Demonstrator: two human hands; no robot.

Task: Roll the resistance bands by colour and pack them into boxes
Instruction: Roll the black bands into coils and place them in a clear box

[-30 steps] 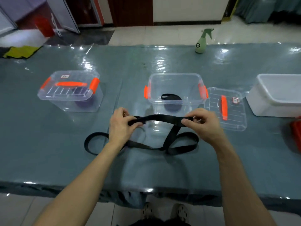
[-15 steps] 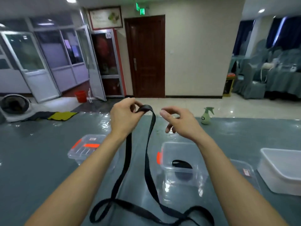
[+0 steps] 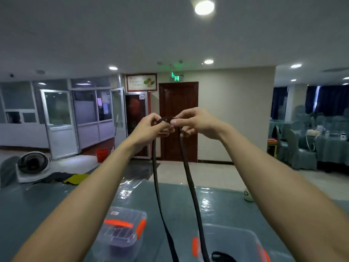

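**BLACK BAND: HANDLING AND MARKINGS**

Found the black resistance band [image 3: 190, 178] raised near the centre of view, its top fold pinched by the left hand [image 3: 149, 129] and the right hand [image 3: 196, 123]. Saw thumbs and forefingers closed on the strap, with the remaining fingers curled beneath. Traced two strands from the fold down toward 6 o'clock, past the open box [image 3: 236, 239] at 5 o'clock and out of frame.

Judged the strap light, limp and flat, likely grippy rather than slick, yet prone to twisting and to springing loose once coiled. Judged the fold itself the best hold for starting a tight roll, with tension kept on both strands.

Noted a rolled black band [image 3: 221, 256] already in the open box. Noted something purple inside the closed box [image 3: 128, 216] at 7 o'clock. Could not read the small label [image 3: 114, 213] on that lid. Noted a green exit sign [image 3: 174, 77] and a framed notice [image 3: 141, 82] at 12 o'clock, lettering illegible.
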